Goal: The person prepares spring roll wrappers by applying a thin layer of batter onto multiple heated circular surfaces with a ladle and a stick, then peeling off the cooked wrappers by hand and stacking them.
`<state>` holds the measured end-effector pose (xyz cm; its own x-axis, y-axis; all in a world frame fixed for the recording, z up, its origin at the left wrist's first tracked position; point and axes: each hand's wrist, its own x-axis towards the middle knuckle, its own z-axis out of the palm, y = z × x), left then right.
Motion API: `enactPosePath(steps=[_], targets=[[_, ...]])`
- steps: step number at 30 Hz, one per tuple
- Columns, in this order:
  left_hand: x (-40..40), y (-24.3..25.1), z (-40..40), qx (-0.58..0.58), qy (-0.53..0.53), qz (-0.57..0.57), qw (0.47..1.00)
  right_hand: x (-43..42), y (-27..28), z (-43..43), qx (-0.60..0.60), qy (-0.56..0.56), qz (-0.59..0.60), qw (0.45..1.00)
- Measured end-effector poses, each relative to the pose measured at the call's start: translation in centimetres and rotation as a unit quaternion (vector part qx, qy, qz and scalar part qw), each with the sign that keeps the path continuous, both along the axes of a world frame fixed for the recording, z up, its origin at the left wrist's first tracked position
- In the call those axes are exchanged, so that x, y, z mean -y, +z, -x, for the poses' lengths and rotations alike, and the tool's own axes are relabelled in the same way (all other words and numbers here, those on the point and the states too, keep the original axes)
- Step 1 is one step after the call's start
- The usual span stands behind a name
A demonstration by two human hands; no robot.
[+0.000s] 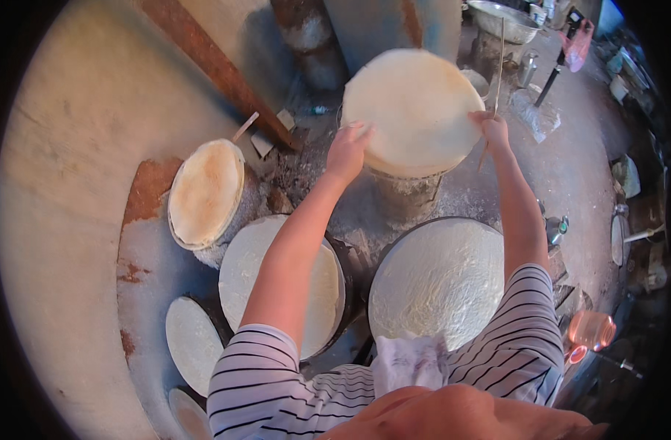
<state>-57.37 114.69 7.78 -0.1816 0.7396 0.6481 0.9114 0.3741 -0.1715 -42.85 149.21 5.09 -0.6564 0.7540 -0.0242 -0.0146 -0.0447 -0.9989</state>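
A large round pale flatbread [412, 104] lies in front of me on top of a stack of similar rounds, whose edges show below it. My left hand [351, 149] grips its lower left edge. At its right edge, my right hand [492, 131] has its fingertips on the rim and also holds a long thin stick [500, 66], which points away from me. Nearer my body, a round griddle [440, 275] is coated with wet, glossy batter. Left of it, another griddle bears a pale, drier sheet [321, 297] with a lifting edge, partly covered by my left forearm.
A tall round stand [407, 201] supports the stack. On the left are a browned round sheet [207, 192] and a smaller white round surface [193, 344]. A rusty beam [220, 71] leans nearby. A metal basin [503, 22] and pink plastic bag [578, 47] are at upper right.
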Motion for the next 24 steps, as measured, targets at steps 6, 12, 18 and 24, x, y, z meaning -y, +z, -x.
enactPosePath(steps=[6, 12, 18, 24], targets=[[-1.8, -1.5, -0.7, 0.763, 0.134, -0.315, 0.549, -1.3, -2.7, -0.4, 0.015, 0.023, -0.017, 0.999], [-4.5, -4.4, 2.7, 0.624, 0.275, -0.232, 0.694, -0.4, -3.6, 0.2, 0.045, 0.033, -0.026, 0.998], [-7.4, -5.9, 3.2, 0.611, 0.276, -0.411, 0.618, 0.6, -4.1, 0.8, 0.037, -0.006, -0.032, 0.999], [-3.9, -3.8, 1.9, 0.644, 0.281, -0.328, 0.632, 4.5, -4.2, 1.2, 0.131, -0.041, -0.179, 0.974]])
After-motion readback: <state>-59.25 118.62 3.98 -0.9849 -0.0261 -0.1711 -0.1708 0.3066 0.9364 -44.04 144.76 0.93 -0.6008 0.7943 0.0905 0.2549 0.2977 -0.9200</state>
